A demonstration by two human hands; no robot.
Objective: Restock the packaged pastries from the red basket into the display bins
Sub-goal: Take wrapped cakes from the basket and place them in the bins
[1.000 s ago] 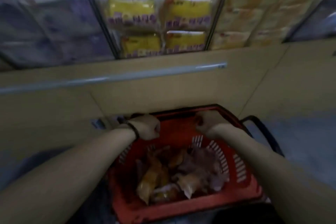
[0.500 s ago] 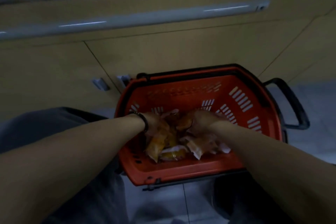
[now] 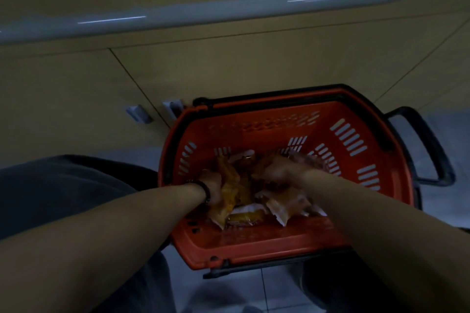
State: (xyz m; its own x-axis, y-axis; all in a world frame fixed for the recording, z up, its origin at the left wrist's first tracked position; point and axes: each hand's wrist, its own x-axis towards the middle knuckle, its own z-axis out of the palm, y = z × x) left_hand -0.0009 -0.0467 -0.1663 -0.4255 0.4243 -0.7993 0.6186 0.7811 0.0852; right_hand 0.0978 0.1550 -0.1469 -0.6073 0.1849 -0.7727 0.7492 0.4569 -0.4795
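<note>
The basket [image 3: 279, 122] is red-orange, its walls patterned with rows of pale slots, and its rim and handle [image 3: 432, 145] are black. The pastries [image 3: 229, 190] sit in yellow-orange packets, some with white or clear edges. A black wristband [image 3: 204, 189] circles the left wrist. The far cabinet [image 3: 229, 71] is tan, its rail [image 3: 203, 12] pale grey. The floor [image 3: 274, 287] has grey tiles.
</note>
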